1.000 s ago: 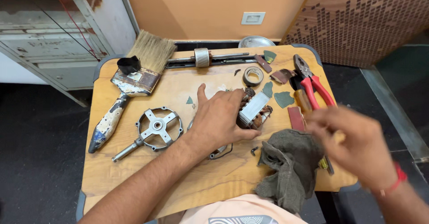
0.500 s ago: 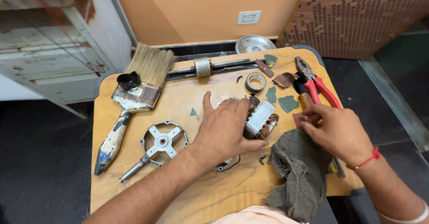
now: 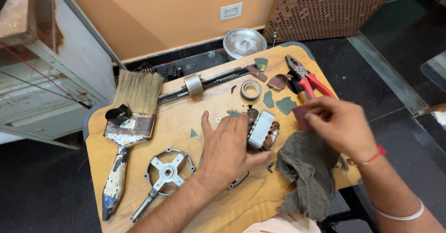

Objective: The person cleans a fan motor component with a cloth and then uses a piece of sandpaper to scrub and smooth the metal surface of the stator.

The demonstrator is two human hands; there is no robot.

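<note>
Far left on the wooden table [image 3: 116, 200] lies a worn paintbrush [image 3: 127, 121], then a metal end bracket with a cross hub [image 3: 166, 171]. Mid-table, the left hand [image 3: 227, 147] presses down on a small motor stator [image 3: 261, 130], fingers spread and curled over it, thumb against its near side. Looks heavy and rigid for its size, but the copper windings seem easy to nick, so I'd grab the steel core. Right hand [image 3: 341, 124] pinches a reddish little sheet [image 3: 301, 117] above a grey rag [image 3: 309, 172], red pliers [image 3: 309, 79] behind.
</note>
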